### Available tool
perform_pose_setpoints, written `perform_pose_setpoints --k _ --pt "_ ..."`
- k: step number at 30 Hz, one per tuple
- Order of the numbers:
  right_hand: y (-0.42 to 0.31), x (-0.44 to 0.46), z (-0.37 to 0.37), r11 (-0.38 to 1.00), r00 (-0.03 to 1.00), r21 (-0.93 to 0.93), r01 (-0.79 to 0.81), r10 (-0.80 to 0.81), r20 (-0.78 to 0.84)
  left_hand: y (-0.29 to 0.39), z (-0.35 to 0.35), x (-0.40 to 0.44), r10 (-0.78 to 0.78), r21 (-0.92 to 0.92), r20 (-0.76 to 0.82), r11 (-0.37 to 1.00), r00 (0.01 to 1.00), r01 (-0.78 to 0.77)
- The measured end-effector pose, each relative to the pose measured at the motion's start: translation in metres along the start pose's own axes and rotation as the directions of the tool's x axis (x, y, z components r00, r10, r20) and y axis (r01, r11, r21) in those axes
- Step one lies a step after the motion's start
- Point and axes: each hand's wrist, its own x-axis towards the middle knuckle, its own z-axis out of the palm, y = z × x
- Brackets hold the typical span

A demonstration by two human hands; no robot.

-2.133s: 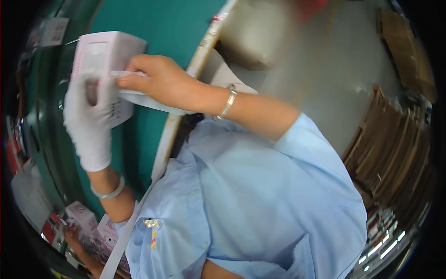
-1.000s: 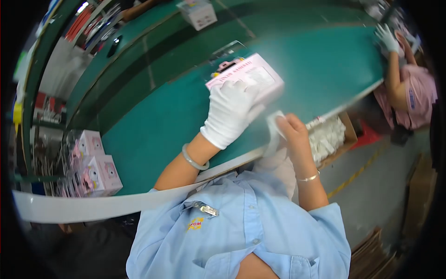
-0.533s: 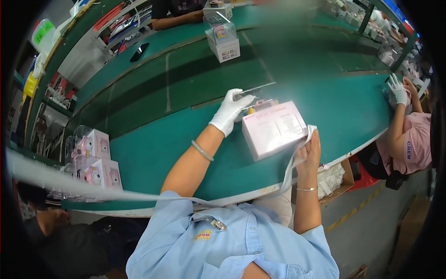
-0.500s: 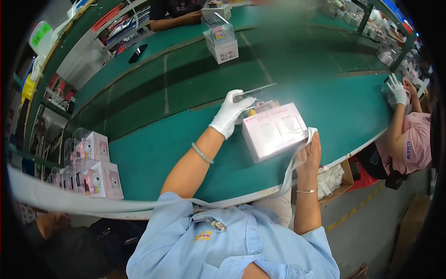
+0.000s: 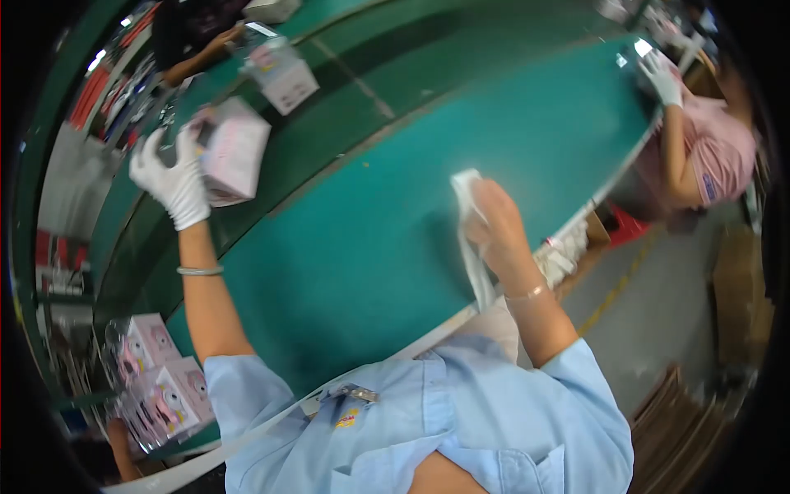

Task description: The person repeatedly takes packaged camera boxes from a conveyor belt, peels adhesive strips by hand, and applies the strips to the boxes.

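Nearest, the bare right hand closes around a white strap over the green table. Farther left, the gloved left hand is half open, fingers spread, beside a pink box (blurred; contact unclear). Beyond stands another box.

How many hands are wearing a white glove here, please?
2. One is the person's left hand, beside a pale pink box; the other is a co-worker's hand, upper right. More may be hidden.
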Motion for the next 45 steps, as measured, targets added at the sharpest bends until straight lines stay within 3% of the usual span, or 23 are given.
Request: perform_pose_setpoints --k 3,4,6,7,8,9,10,12,13,17,19,20,22,23,25,29,32,34,35,36,38,39,45 --pt "-0.005 -0.001 0.002 0.998 1.000 -0.055 -0.020 0.020 0.002 -0.044 0.027 -0.023 0.018 0.158 0.037 0.987 0.999 -0.023" --pt "-0.006 -0.003 0.003 0.997 0.999 -0.068 -0.032 0.033 0.014 -0.052 0.030 -0.035 -0.081 0.219 0.192 0.975 0.978 0.038" --pt "-0.008 -0.006 0.003 0.990 0.999 -0.138 -0.036 0.037 0.001 -0.021 0.006 -0.038 -0.108 0.376 0.205 0.926 0.973 0.023" --pt "-0.009 -0.011 0.002 0.976 0.999 -0.213 -0.046 0.045 -0.006 0.013 -0.010 -0.048 -0.190 -0.020 0.254 0.979 0.948 0.202" --pt "-0.009 -0.013 0.005 0.975 0.999 -0.214 -0.053 0.051 -0.014 0.055 -0.035 -0.058 -0.254 -0.386 0.328 0.843 0.910 0.375" --pt "-0.009 -0.016 0.007 0.965 0.999 -0.259 -0.045 0.046 -0.004 0.102 -0.068 -0.055 -0.214 -0.397 0.634 0.734 0.743 0.551" --pt "-0.009 -0.020 0.011 0.952 0.999 -0.305 -0.040 0.046 0.012 0.130 -0.083 -0.067 -0.103 -0.481 0.799 0.483 0.593 0.731" --pt "-0.006 -0.028 0.018 0.934 0.998 -0.356 -0.043 0.060 0.037 0.173 -0.108 -0.091 0.218 -0.477 0.879 0.426 0.425 0.769" --pt "-0.006 -0.033 0.020 0.915 0.997 -0.402 -0.028 0.056 0.059 0.186 -0.112 -0.104 0.298 -0.514 0.853 0.349 0.427 0.783" --pt "-0.010 -0.055 0.020 0.882 0.995 -0.472 0.002 0.046 0.090 0.227 -0.115 -0.121 0.161 -0.510 0.858 0.160 0.487 0.845" --pt "-0.014 -0.064 0.012 0.887 0.995 -0.460 -0.023 0.067 0.079 0.236 -0.119 -0.116 0.107 -0.311 0.950 0.211 0.295 0.927" --pt "-0.016 -0.067 0.008 0.889 0.995 -0.458 -0.020 0.062 0.076 0.238 -0.117 -0.119 0.112 -0.313 0.949 0.213 0.295 0.926" --pt "-0.018 -0.074 0.001 0.899 0.995 -0.430 -0.084 0.095 0.004 0.234 -0.113 -0.128 0.244 -0.596 0.800 0.423 0.548 0.682" --pt "-0.021 -0.077 -0.001 0.902 0.996 -0.425 -0.080 0.088 -0.001 0.236 -0.113 -0.127 0.253 -0.600 0.798 0.423 0.547 0.679" --pt "-0.023 -0.084 -0.005 0.911 0.993 -0.398 -0.109 0.115 -0.007 0.241 -0.115 -0.127 0.290 -0.723 0.665 0.481 0.688 0.496" --pt "-0.028 -0.091 -0.019 0.907 0.952 -0.355 -0.227 0.283 0.113 0.250 -0.119 -0.125 0.305 -0.755 0.606 0.510 0.734 0.412" --pt "-0.030 -0.096 -0.021 0.949 0.960 -0.252 -0.189 0.232 0.156 0.258 -0.119 -0.127 0.312 -0.745 0.607 0.542 0.731 0.388" --pt "-0.032 -0.096 -0.022 0.970 0.985 -0.232 -0.070 0.104 0.138 0.269 -0.118 -0.133 0.192 -0.700 0.696 0.397 0.692 0.594" --pt "-0.033 -0.094 -0.023 0.971 0.985 -0.231 -0.067 0.102 0.143 0.275 -0.124 -0.130 0.132 -0.557 0.827 0.317 0.546 0.767" --pt "-0.031 -0.093 -0.025 0.971 0.992 -0.237 -0.029 0.057 0.116 0.281 -0.127 -0.127 0.131 -0.560 0.825 0.319 0.549 0.765" --pt "-0.028 -0.092 -0.028 0.970 0.996 -0.243 0.012 0.011 0.094 0.289 -0.131 -0.122 0.067 -0.308 0.950 0.029 0.306 0.951" --pt "-0.028 -0.092 -0.029 0.974 0.994 -0.225 0.039 -0.016 0.104 0.291 -0.135 -0.118 0.088 -0.243 0.966 0.005 0.241 0.970" --pt "-0.033 -0.091 -0.035 0.988 0.991 -0.150 -0.024 0.043 0.124 0.300 -0.135 -0.118 0.103 -0.266 0.958 -0.014 0.266 0.964"
